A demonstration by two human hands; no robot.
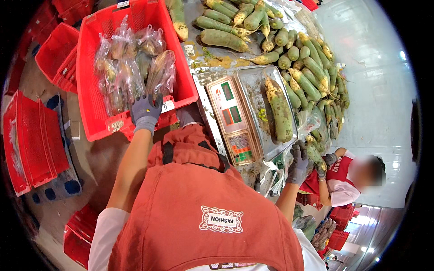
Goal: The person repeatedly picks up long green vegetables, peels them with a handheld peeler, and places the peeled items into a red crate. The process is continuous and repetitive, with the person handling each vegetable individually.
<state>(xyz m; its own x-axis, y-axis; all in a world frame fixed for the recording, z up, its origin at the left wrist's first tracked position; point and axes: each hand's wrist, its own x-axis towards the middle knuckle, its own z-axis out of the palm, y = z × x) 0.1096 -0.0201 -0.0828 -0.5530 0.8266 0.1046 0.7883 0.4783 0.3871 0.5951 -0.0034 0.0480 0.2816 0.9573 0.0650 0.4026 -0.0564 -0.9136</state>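
My left hand (147, 109), in a grey glove, bends over the near rim of a red crate (183, 90). Its fingertips are against clear plastic bags of long green radishes (129, 81) inside. On the right, my gloved right hand (299, 163) stands open beside the lower corner of the scale's metal tray (266, 151), with nothing seen in it. One large green radish (279, 110) lies lengthwise on that tray. Left of the tray is the scale's display and keypad panel (233, 122). Loose plastic bags (271, 176) hang by the table edge, left of my right hand.
Many loose green radishes (312, 67) are heaped beyond the scale. At right, a person in a red vest (337, 174) grips a radish (315, 152) with gloved hands, close to my right hand. Empty red crates (56, 52) and stacked red crates (38, 140) stand on the left.
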